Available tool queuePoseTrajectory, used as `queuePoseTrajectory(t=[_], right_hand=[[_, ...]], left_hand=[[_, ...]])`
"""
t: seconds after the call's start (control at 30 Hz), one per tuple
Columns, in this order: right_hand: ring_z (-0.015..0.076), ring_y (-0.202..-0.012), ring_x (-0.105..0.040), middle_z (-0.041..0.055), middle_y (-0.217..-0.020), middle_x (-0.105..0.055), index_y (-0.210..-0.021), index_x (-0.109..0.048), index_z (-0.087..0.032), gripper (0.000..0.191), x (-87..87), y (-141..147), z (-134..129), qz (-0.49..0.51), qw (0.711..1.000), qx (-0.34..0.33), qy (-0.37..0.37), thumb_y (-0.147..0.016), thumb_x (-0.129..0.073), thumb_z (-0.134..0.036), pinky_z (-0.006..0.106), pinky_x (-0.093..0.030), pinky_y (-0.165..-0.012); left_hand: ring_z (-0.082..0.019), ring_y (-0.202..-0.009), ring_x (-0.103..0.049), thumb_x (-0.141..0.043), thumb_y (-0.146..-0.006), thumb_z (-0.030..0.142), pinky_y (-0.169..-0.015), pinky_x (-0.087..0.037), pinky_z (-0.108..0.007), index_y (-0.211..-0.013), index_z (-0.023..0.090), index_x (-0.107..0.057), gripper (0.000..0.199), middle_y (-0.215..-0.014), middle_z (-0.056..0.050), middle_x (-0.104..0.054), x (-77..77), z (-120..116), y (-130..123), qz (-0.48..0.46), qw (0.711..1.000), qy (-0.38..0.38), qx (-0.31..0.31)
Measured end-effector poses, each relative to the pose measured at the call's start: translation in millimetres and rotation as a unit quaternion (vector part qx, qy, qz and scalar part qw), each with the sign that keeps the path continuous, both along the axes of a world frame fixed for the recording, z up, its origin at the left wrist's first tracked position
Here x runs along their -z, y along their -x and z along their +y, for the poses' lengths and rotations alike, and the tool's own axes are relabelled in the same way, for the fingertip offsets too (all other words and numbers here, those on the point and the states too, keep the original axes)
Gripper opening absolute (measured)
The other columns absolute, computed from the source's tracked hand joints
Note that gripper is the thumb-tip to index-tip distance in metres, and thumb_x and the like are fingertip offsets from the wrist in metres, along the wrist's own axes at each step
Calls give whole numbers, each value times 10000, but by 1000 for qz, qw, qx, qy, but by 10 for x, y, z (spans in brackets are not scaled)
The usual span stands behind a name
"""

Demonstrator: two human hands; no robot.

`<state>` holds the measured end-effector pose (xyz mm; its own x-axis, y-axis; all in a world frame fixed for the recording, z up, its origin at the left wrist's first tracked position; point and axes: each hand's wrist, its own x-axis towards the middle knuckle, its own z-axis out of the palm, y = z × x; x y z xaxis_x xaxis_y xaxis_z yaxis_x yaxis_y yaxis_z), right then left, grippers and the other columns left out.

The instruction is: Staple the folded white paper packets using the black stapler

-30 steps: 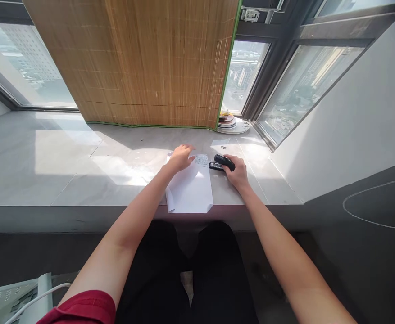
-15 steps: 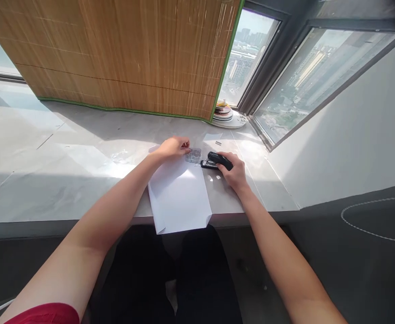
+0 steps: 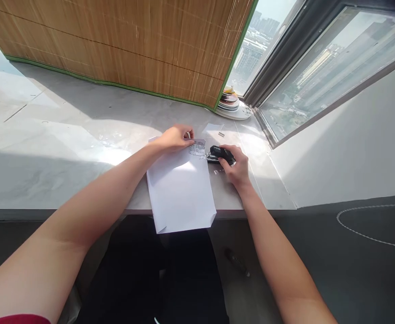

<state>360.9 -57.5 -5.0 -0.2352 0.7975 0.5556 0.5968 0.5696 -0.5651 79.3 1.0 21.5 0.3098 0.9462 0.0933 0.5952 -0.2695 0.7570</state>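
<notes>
A sheet of white paper lies on the sill with its near end over the front edge, its near corners folded. Rows of dark, close-set marks that look like staples fill its upper right part. My left hand pinches the paper's far edge, left of these marks, thumb on top. A black stapler is wrapped in my right hand; its jaw end points left and meets the paper's right edge beside the marks. Whether its jaws are pressed together I cannot tell.
Staple strips lie on the grey sill beyond the stapler, with small paper scraps nearer me. Stacked plates stand in the window corner. A bamboo blind hangs at the back; a beaded cord loops at the right.
My view has shifted and tilted down slightly. The stapler's handle looks lower over its base, and its jaw end is at the paper's edge. My left hand keeps its pinch.
</notes>
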Motion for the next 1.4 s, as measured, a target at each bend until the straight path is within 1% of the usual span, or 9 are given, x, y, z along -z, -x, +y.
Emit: queuePoseTrajectory(t=[0.13,0.23,0.37,0.47,0.57,0.8,0.97,1.17,1.4], right_hand=[[264,-1028,-658,63,-1105,-704,-1385,-722,-338,423,32,40,14,-24,998,-31,-40,-982,-626,-253,505,-575,-952],[255,-1048,-663,64,-1128,-675,-1439,-707,-385,458,77,42,40,-41,997,-46,-56,-1021,-587,-241,506,-575,-963],[263,-1066,-649,70,-1138,-660,-1480,-684,-402,489,99,41,43,-68,995,-30,-58,-1033,-578,-234,532,-565,-1003],[280,-1094,-638,80,-1147,-651,-1520,-648,-420,523,82,62,25,-106,993,-12,-55,-1041,-561,-229,561,-553,-1034],[287,-1104,-629,78,-1156,-640,-1556,-603,-451,554,67,81,10,-135,989,-7,-60,-1050,-543,-234,578,-545,-1046],[287,-1103,-609,73,-1181,-616,-1589,-553,-483,597,64,97,-11,-157,985,-14,-67,-1054,-534,-218,572,-505,-1063],[290,-1096,-601,72,-1195,-614,-1567,-579,-489,584,57,101,-20,-157,985,-18,-64,-1054,-532,-215,574,-473,-1066],[303,-1103,-588,74,-1165,-630,-1516,-639,-470,550,47,117,-31,-160,986,-11,-50,-1033,-553,-221,591,-454,-1070],[299,-1073,-599,72,-1169,-635,-1530,-616,-488,561,63,111,-16,-173,983,-11,-68,-1038,-551,-226,584,-470,-1043]], left_hand=[[-216,-911,-690,-813,-841,391,-798,-509,-305,-1040,248,-743,255,-1001,-53,-762,6,-9,-80,21,1000,-10,-4],[-221,-914,-695,-820,-821,381,-804,-514,-309,-1023,243,-747,255,-993,-50,-763,-16,-6,-107,31,999,-12,-18],[-229,-952,-698,-840,-802,375,-831,-518,-311,-1001,228,-754,262,-955,-48,-759,-12,-5,-127,14,1000,-10,-22],[-243,-1001,-697,-864,-779,367,-848,-515,-308,-994,224,-756,280,-929,-44,-746,13,2,-144,-2,1000,-2,-21],[-259,-1046,-692,-872,-772,358,-856,-512,-313,-999,225,-758,287,-927,-45,-730,39,18,-152,-10,1000,3,-21],[-258,-1031,-689,-860,-796,347,-849,-511,-332,-1013,223,-769,266,-965,-60,-729,51,32,-146,8,1000,-12,-22],[-247,-985,-695,-857,-798,364,-811,-508,-323,-1002,219,-767,266,-950,-52,-731,27,19,-153,24,999,-14,-18],[-246,-992,-693,-870,-784,370,-807,-499,-312,-979,216,-761,272,-929,-46,-727,-1,1,-155,20,1000,-12,-22],[-274,-1036,-689,-868,-787,371,-830,-511,-347,-987,223,-762,271,-937,-61,-715,4,5,-155,-11,1000,4,-17]])
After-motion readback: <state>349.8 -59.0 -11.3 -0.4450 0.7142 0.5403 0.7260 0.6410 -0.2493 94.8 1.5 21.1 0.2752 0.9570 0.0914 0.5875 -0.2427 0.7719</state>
